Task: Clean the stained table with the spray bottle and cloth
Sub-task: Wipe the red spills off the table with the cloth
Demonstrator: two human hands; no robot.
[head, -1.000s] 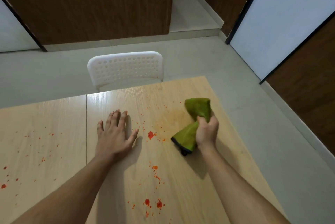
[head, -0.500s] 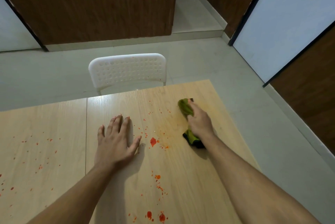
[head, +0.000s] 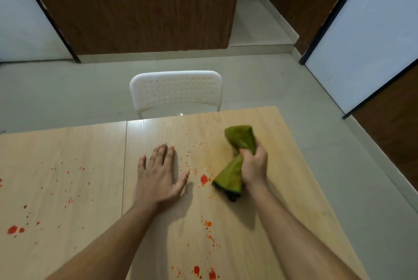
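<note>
A right hand point(head: 253, 166) is clenching a bunched green cloth point(head: 235, 159) on the wooden table point(head: 282, 189), its blurred upper end fanning beyond the knuckles, possibly lifted. The left hand point(head: 158, 175) is lying flat, fingers straight, red stains point(head: 204, 179) just off its thumb.

Not seeing any readable text here, honestly. No labels, brand names, numbers or signs are showing on the worktop point(head: 282, 189), the green cloth point(head: 239, 137), the white chair point(head: 176, 89) or the wall panels behind. Nothing printed is turning up anywhere.
</note>
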